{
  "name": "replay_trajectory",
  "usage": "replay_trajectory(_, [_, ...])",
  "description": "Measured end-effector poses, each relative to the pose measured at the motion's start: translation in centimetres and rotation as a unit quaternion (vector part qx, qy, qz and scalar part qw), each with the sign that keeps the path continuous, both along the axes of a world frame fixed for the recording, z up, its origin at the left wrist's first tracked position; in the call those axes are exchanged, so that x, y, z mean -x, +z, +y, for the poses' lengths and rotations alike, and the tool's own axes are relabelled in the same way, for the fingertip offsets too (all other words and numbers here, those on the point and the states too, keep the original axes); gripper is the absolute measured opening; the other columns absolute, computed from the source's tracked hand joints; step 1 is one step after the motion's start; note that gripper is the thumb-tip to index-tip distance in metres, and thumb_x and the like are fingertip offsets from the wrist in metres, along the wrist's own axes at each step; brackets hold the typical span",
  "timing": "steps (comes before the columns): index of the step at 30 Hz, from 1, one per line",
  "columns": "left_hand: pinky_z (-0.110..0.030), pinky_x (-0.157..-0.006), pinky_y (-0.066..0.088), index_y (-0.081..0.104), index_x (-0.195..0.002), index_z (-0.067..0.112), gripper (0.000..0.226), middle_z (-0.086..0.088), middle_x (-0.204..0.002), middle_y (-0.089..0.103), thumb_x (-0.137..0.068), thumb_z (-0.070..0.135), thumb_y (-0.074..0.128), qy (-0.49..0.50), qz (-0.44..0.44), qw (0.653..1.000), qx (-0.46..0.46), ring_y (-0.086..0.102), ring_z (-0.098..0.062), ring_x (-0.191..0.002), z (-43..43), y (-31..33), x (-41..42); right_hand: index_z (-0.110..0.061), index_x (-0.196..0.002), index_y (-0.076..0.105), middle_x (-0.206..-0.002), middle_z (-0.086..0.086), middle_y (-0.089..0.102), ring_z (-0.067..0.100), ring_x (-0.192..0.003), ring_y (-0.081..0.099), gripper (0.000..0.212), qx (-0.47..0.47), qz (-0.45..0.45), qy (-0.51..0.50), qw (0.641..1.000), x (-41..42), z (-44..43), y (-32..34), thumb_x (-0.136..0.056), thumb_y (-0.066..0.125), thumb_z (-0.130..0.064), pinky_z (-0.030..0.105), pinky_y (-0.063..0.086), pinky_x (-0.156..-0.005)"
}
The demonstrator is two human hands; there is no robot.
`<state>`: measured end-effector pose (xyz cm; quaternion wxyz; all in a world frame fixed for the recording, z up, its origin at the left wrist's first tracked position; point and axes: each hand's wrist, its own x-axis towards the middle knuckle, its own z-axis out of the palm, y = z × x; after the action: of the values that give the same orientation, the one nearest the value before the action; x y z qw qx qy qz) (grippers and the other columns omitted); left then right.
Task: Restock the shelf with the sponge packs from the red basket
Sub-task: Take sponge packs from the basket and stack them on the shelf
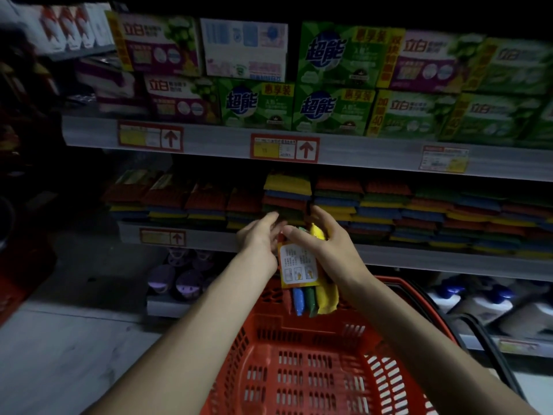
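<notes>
Just off shelf edge (209, 238), sponge pack (300, 265)

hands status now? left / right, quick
Left hand: open, fingers fairly straight, at the sponge pack's left edge.
Right hand: closed around the sponge pack, holding it above the red basket.

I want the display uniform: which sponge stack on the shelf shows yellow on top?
The sponge stack right behind the held sponge pack: its top layer is yellow, while neighbouring stacks are topped red or green.
</notes>
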<state>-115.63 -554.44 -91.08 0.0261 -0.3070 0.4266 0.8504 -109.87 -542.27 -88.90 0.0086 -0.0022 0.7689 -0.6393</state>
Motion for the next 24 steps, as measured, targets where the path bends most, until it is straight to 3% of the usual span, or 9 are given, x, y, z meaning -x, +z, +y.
replay_trajectory(3, [-0.048, -0.094, 0.058, 0.063, -0.112, -0.004, 0.022, -0.014, -0.082, 0.074, -0.092, 0.004, 0.070, 0.012, 0.003, 1.000, -0.003, 0.074, -0.019, -0.071, 0.0, 0.1, -0.1, -0.029, -0.154, 0.039, -0.142, -0.010, 0.055, 0.009, -0.124, 0.060, 0.086, -0.011, -0.001, 0.004, 1.000, -0.1, 0.3, 0.0, -0.082, 0.082, -0.045, 0.038, 0.053, -0.105])
replay_trajectory(6, [-0.030, -0.069, 0.063, 0.059, -0.115, -0.005, 0.023, -0.016, -0.082, 0.072, -0.093, -0.002, 0.066, 0.040, 0.016, 0.999, 0.000, 0.071, -0.013, -0.056, -0.2, 0.2, 0.1, -0.032, -0.151, 0.043, -0.136, -0.014, 0.057, 0.008, -0.121, 0.061, 0.084, -0.044, 0.003, -0.004, 0.999, -0.4, 0.8, -0.1, -0.079, 0.082, -0.052, 0.036, 0.055, -0.102])
replay_trajectory(8, [-0.022, -0.057, 0.060, 0.058, -0.119, -0.009, 0.026, -0.017, -0.078, 0.068, -0.094, -0.006, 0.064, 0.053, 0.026, 0.998, 0.003, 0.070, -0.015, -0.059, -0.2, 0.4, 0.1, -0.033, -0.147, 0.048, -0.135, -0.011, 0.060, 0.011, -0.117, 0.064, 0.088, -0.060, -0.011, -0.020, 0.998, -0.7, 1.1, -0.4, -0.071, 0.082, -0.063, 0.040, 0.057, -0.099])
replay_trajectory(10, [-0.022, -0.057, 0.058, 0.058, -0.121, -0.011, 0.028, -0.018, -0.079, 0.066, -0.094, -0.009, 0.062, 0.057, 0.035, 0.998, 0.002, 0.070, -0.018, -0.064, 0.0, 0.6, 0.1, -0.033, -0.143, 0.051, -0.132, -0.008, 0.063, 0.016, -0.113, 0.067, 0.095, -0.075, -0.030, -0.031, 0.996, -1.1, 1.5, -0.8, -0.061, 0.080, -0.071, 0.044, 0.058, -0.096])
replay_trajectory(14, [-0.023, -0.056, 0.060, 0.059, -0.122, -0.013, 0.031, -0.018, -0.083, 0.065, -0.092, -0.010, 0.064, 0.064, 0.037, 0.997, 0.002, 0.069, -0.023, -0.072, 0.4, 0.5, 0.3, -0.032, -0.142, 0.052, -0.126, -0.002, 0.067, 0.017, -0.105, 0.071, 0.096, -0.067, -0.063, -0.036, 0.995, -1.7, 2.3, -0.9, -0.059, 0.080, -0.070, 0.044, 0.060, -0.092])
replay_trajectory(18, [-0.030, -0.070, 0.060, 0.061, -0.109, -0.008, 0.017, -0.023, -0.096, 0.066, -0.093, -0.010, 0.063, 0.059, 0.030, 0.998, -0.010, 0.069, -0.031, -0.085, 0.9, 0.7, 0.5, -0.028, -0.140, 0.052, -0.119, 0.000, 0.070, 0.019, -0.100, 0.073, 0.094, -0.061, -0.086, -0.054, 0.993, -1.8, 2.8, -0.7, -0.059, 0.082, -0.068, 0.045, 0.061, -0.090])
replay_trajectory(21, [-0.031, -0.079, 0.057, 0.059, -0.112, -0.005, 0.019, -0.028, -0.104, 0.063, -0.094, -0.011, 0.061, 0.057, 0.028, 0.998, -0.020, 0.067, -0.031, -0.084, 1.3, 0.8, 0.6, -0.024, -0.137, 0.052, -0.110, 0.002, 0.074, 0.019, -0.093, 0.076, 0.089, -0.033, -0.112, -0.054, 0.992, -1.9, 3.0, -0.7, -0.064, 0.084, -0.063, 0.047, 0.061, -0.089])
replay_trajectory(24, [-0.032, -0.071, 0.061, 0.060, -0.106, -0.007, 0.013, -0.028, -0.104, 0.064, -0.094, -0.011, 0.061, 0.063, 0.023, 0.998, -0.018, 0.067, -0.029, -0.077, 1.4, 0.7, 0.7, -0.023, -0.141, 0.049, -0.110, 0.004, 0.074, 0.020, -0.093, 0.076, 0.088, -0.027, -0.123, -0.049, 0.991, -1.9, 3.1, -0.7, -0.069, 0.084, -0.059, 0.047, 0.060, -0.091])
